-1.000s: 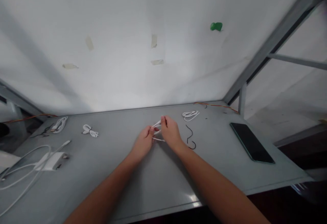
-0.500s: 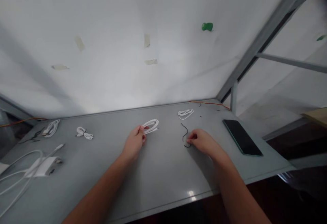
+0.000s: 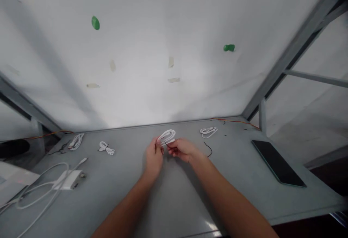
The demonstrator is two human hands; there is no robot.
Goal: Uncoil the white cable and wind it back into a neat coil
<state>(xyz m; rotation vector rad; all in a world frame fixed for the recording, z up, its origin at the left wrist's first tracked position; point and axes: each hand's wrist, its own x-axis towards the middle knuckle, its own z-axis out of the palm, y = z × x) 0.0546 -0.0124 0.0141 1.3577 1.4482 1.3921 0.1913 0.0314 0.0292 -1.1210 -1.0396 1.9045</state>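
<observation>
2 bare hands work a coiled white cable (image 3: 167,137) over a grey tabletop (image 3: 174,209).
Left hand (image 3: 153,159) fingers close around the coil; right hand (image 3: 182,150) fingers pinch a short black wire (image 3: 165,143) against it. A second black wire (image 3: 208,149) lies to the right, beside another white cable coil (image 3: 208,132); a black smartphone (image 3: 278,162) rests farther right.
</observation>
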